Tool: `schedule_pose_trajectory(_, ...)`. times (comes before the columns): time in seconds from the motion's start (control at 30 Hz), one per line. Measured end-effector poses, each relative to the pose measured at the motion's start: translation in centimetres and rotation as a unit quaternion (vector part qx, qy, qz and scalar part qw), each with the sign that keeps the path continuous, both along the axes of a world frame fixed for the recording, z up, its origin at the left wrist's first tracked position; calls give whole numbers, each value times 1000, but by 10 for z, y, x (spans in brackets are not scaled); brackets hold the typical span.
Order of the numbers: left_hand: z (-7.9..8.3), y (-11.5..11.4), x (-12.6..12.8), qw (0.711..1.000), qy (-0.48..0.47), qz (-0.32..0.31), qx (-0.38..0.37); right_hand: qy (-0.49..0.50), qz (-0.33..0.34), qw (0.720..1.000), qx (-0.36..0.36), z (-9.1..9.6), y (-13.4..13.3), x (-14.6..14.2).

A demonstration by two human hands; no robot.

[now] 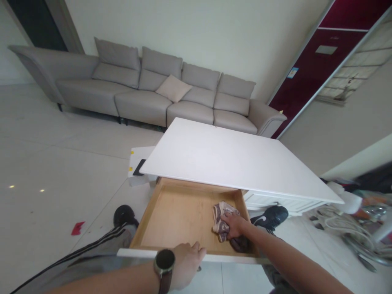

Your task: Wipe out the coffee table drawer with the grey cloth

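Head view: drawer (177,212) stands open, left hand (186,265) curled over its front edge, right hand (234,224) closed on a cloth (222,212) inside.

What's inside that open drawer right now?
In the drawer, a crumpled cloth lies at the right, gripped by the right hand. The left hand holds the front edge. The back part is hidden under the tabletop.

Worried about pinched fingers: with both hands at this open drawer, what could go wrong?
The left hand holds the front of the drawer while the right hand grips a cloth inside it; a push could trap the right hand under the table. The drawer is also pulled far out, so leaning on it may tip it.
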State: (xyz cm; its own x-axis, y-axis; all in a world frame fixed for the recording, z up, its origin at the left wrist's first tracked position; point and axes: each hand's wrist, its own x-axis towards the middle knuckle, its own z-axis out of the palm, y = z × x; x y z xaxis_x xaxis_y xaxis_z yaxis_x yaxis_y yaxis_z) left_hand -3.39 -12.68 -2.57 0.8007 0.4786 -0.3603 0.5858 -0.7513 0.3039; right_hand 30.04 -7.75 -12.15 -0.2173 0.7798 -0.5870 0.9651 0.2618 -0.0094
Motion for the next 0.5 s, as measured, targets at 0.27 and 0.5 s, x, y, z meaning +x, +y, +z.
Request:
schedule_pose_trajectory(0.27, 33, 2, 5, 998, 62, -4, -27, -16, -17, 1000, 10, 16, 1, -20)
schedule_pose_trajectory(0.5, -8, 1, 0, 999, 12, -24, 36, 25, 62, 997, 24, 5, -15, -11)
